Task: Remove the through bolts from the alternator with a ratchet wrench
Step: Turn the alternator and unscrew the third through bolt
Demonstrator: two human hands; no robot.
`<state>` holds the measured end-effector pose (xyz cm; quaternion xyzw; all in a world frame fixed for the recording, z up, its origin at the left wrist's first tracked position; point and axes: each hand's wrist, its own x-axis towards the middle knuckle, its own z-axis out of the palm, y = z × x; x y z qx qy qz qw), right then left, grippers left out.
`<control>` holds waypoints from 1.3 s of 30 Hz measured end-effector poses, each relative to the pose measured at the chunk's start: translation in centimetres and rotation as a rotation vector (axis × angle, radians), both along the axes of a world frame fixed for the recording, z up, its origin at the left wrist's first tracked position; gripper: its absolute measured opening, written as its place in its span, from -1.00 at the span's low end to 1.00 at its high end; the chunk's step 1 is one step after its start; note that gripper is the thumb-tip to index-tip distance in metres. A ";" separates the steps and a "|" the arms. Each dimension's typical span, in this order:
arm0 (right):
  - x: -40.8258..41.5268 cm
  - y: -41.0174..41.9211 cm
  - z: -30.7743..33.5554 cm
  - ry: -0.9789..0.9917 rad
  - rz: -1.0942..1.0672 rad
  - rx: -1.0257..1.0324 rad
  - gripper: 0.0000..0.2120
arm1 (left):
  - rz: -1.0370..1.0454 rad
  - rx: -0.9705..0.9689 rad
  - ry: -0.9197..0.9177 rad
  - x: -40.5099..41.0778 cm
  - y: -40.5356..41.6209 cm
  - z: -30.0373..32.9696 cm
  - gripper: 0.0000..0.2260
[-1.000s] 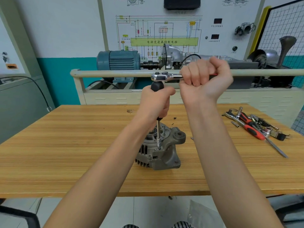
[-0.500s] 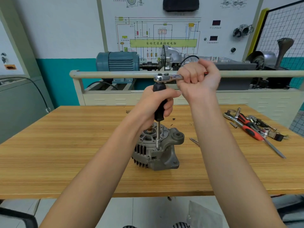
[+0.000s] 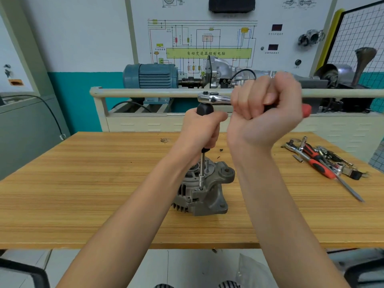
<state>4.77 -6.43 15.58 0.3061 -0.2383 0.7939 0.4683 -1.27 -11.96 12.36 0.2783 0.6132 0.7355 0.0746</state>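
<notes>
We've got the alternator [image 3: 204, 189] sitting on the wooden workbench [image 3: 83, 194], right below our left hand [image 3: 202, 129] and down-left of the right forearm. It's standing with the pulley-side end facing up, mounting ears pointing toward the right.

Left hand is wrapped around the black handle of the extension driver [image 3: 204, 110], holding it upright. Its thin steel shaft [image 3: 201, 171] drops out from under that hand straight down to a through bolt [image 3: 201, 189] on the top edge of the alternator housing, tip seated on it as far as we can tell.

Right hand [image 3: 268, 113] is fisted tight round the ratchet wrench [image 3: 216, 98], just to the right of the left hand and a bit higher. The chrome ratchet head sticks out left of our fingers and sits on top of the black handle; the red end of the grip [image 3: 306, 110] pokes out past the far side of the fist. The right hand's a bit motion-blurred.

Well off to the right of the right hand, on the same bench, there's a loose pile of tools [image 3: 324, 161]: a red-and-black handled screwdriver, another ratchet and some sockets. Behind both hands runs a pale rail [image 3: 145, 92], with a blue electric motor [image 3: 150, 75] beyond it.
</notes>
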 end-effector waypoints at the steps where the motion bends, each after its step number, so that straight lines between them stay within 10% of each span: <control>1: 0.1 -0.8 -0.1 0.053 -0.121 0.037 -0.64 | 0.017 -0.006 0.008 0.0 0.1 0.0 -0.60; 16: -4.7 5.9 0.6 -0.400 0.703 -0.352 -0.62 | -0.227 -0.023 0.013 -1.0 -0.4 -0.1 -0.54; 30: -0.4 -2.6 -0.8 0.060 -0.530 0.219 -0.70 | 0.087 0.057 0.023 -0.6 0.4 -0.7 -0.74; 39: -1.7 3.9 0.5 -0.204 0.317 -0.111 -0.62 | -0.197 -0.024 0.038 -1.4 -0.6 -0.3 -0.67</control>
